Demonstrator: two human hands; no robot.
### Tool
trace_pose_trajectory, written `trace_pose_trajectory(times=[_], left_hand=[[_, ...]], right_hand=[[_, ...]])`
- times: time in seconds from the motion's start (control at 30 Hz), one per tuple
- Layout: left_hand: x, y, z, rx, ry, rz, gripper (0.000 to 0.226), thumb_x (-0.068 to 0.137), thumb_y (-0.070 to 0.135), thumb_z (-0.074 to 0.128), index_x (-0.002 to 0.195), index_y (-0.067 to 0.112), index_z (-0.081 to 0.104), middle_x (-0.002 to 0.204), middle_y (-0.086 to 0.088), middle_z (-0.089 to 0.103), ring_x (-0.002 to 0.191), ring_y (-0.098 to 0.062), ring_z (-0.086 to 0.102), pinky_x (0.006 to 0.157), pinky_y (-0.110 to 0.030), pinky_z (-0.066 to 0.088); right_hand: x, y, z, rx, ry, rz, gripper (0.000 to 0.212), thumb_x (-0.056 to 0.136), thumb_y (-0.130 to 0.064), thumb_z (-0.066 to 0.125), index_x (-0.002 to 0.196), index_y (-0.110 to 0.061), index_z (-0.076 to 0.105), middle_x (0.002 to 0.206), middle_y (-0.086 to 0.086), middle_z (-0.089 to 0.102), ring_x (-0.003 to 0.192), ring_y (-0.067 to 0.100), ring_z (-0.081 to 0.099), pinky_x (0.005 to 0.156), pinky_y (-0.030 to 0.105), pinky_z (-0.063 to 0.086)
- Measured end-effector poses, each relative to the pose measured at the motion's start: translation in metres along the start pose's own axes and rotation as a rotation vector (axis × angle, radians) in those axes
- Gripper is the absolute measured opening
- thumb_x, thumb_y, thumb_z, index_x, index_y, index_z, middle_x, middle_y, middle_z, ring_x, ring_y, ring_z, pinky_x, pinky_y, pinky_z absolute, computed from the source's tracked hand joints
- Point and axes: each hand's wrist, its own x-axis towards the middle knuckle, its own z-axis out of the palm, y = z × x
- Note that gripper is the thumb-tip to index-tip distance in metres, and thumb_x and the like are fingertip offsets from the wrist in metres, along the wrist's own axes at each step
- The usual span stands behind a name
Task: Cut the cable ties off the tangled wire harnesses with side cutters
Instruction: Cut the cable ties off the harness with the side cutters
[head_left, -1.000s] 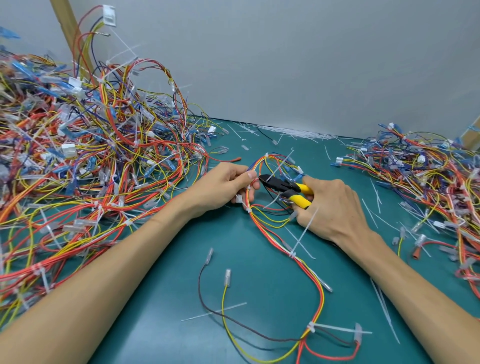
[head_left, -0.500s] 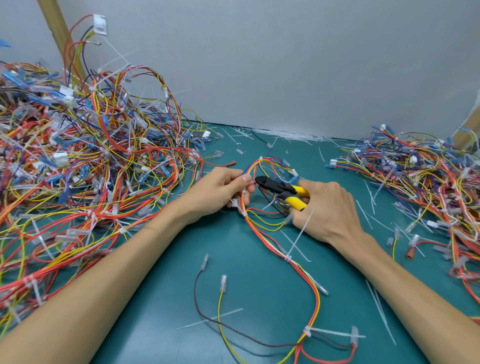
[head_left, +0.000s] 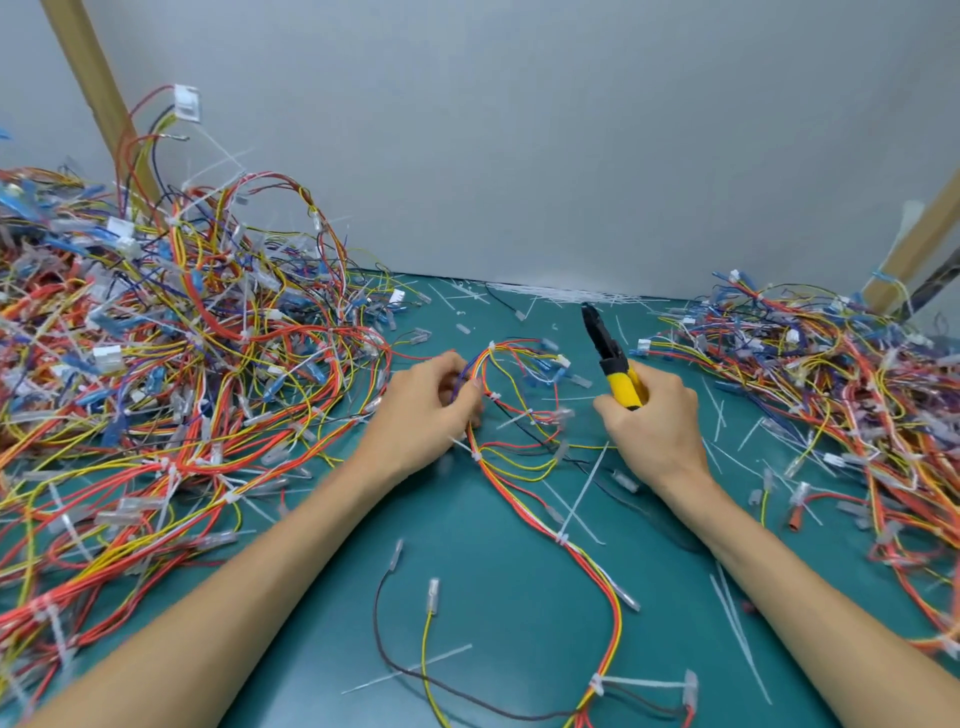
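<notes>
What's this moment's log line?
left hand: grips harness | right hand: holds side cutters, tips up, off harness | cable ties: uncut on harness

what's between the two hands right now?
Head view: between left hand and right hand lies the harness loop with white cable ties and blue connectors, on green mat.

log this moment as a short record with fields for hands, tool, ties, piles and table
left hand: pinches the harness near its far loop
right hand: holds the side cutters by the yellow handles, tip up, clear of the wires
cable ties: several still on the harness
piles: big wire pile to the left, smaller pile to the right
table: green, strewn with cut tie scraps
</notes>
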Motion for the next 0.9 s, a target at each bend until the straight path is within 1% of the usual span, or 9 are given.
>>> trace_pose_trajectory(times=[0.07, 0.23, 0.27, 0.33, 0.4, 0.5, 0.6, 0.77, 0.9], left_hand=[[-0.001, 0.001, 0.001, 0.092, 0.083, 0.047, 0.005, 0.089, 0.012, 0.060, 0.095, 0.013, 0.061, 0.077, 0.007, 0.067, 0.069, -0.006, 0.064, 0.066, -0.008, 0.044], [-0.002, -0.002, 0.000, 0.222, 0.105, 0.219, 0.041, 0.083, 0.005, 0.063, 0.122, 0.013, 0.053, 0.115, -0.002, 0.055, 0.096, -0.011, 0.054, 0.084, -0.006, 0.034], [-0.003, -0.003, 0.000, 0.243, 0.099, 0.250, 0.042, 0.083, 0.004, 0.063, 0.123, 0.015, 0.055, 0.119, -0.002, 0.054, 0.103, -0.012, 0.053, 0.092, -0.010, 0.034], [-0.002, -0.003, 0.000, 0.316, 0.073, 0.314, 0.040, 0.086, 0.006, 0.061, 0.124, 0.020, 0.058, 0.127, 0.002, 0.055, 0.118, -0.016, 0.050, 0.102, -0.030, 0.037], [-0.002, -0.003, 0.001, 0.382, -0.002, 0.384, 0.039, 0.088, 0.005, 0.059, 0.124, 0.022, 0.062, 0.131, 0.007, 0.058, 0.127, -0.017, 0.047, 0.105, -0.043, 0.036], [-0.003, -0.004, 0.004, 0.483, -0.136, 0.429, 0.047, 0.086, -0.002, 0.053, 0.122, 0.025, 0.065, 0.134, 0.014, 0.057, 0.134, -0.014, 0.041, 0.105, -0.034, 0.030], [-0.002, -0.006, 0.005, 0.508, -0.152, 0.429, 0.043, 0.087, -0.002, 0.052, 0.117, 0.025, 0.066, 0.134, 0.015, 0.057, 0.135, -0.012, 0.040, 0.102, -0.032, 0.029], [-0.003, -0.004, 0.007, 0.446, -0.083, 0.414, 0.011, 0.092, 0.012, 0.062, 0.098, 0.020, 0.063, 0.120, 0.007, 0.058, 0.118, -0.018, 0.049, 0.093, -0.035, 0.034], [-0.004, -0.003, 0.006, 0.442, -0.080, 0.394, 0.011, 0.092, 0.014, 0.062, 0.101, 0.020, 0.061, 0.118, 0.006, 0.056, 0.113, -0.019, 0.052, 0.091, -0.041, 0.038]], right_hand=[[0.002, 0.003, -0.001, 0.055, 0.013, 0.063, 0.025, 0.063, -0.026, 0.053, 0.058, -0.009, 0.035, 0.047, -0.004, 0.029, 0.048, 0.014, 0.026, 0.043, 0.027, 0.020], [0.006, 0.008, 0.000, 0.155, 0.049, 0.184, 0.029, 0.059, -0.028, 0.053, 0.063, -0.001, 0.041, 0.054, 0.004, 0.034, 0.053, 0.016, 0.026, 0.052, 0.033, 0.024], [0.007, 0.009, 0.000, 0.190, 0.051, 0.209, 0.030, 0.058, -0.027, 0.053, 0.064, 0.000, 0.041, 0.055, 0.004, 0.034, 0.055, 0.019, 0.028, 0.054, 0.033, 0.025], [0.008, 0.011, 0.000, 0.283, 0.044, 0.262, 0.028, 0.057, -0.024, 0.053, 0.064, 0.000, 0.041, 0.056, 0.005, 0.034, 0.058, 0.020, 0.029, 0.057, 0.036, 0.029], [0.009, 0.013, 0.000, 0.368, 0.035, 0.314, 0.019, 0.057, -0.022, 0.054, 0.060, -0.008, 0.042, 0.057, 0.004, 0.035, 0.061, 0.021, 0.030, 0.059, 0.040, 0.029], [0.009, 0.013, -0.001, 0.435, 0.032, 0.346, 0.009, 0.058, -0.021, 0.054, 0.058, -0.019, 0.045, 0.058, 0.001, 0.036, 0.063, 0.021, 0.030, 0.062, 0.040, 0.028], [0.008, 0.012, -0.001, 0.441, 0.028, 0.338, 0.009, 0.058, -0.021, 0.055, 0.060, -0.017, 0.047, 0.057, 0.001, 0.037, 0.062, 0.020, 0.031, 0.061, 0.039, 0.029], [0.009, 0.011, -0.002, 0.452, 0.033, 0.352, 0.011, 0.059, -0.021, 0.055, 0.062, -0.015, 0.046, 0.056, 0.001, 0.037, 0.062, 0.020, 0.032, 0.062, 0.039, 0.030], [0.010, 0.011, -0.001, 0.472, 0.038, 0.361, 0.012, 0.058, -0.021, 0.055, 0.061, -0.016, 0.045, 0.055, -0.002, 0.035, 0.062, 0.020, 0.030, 0.062, 0.039, 0.028]])
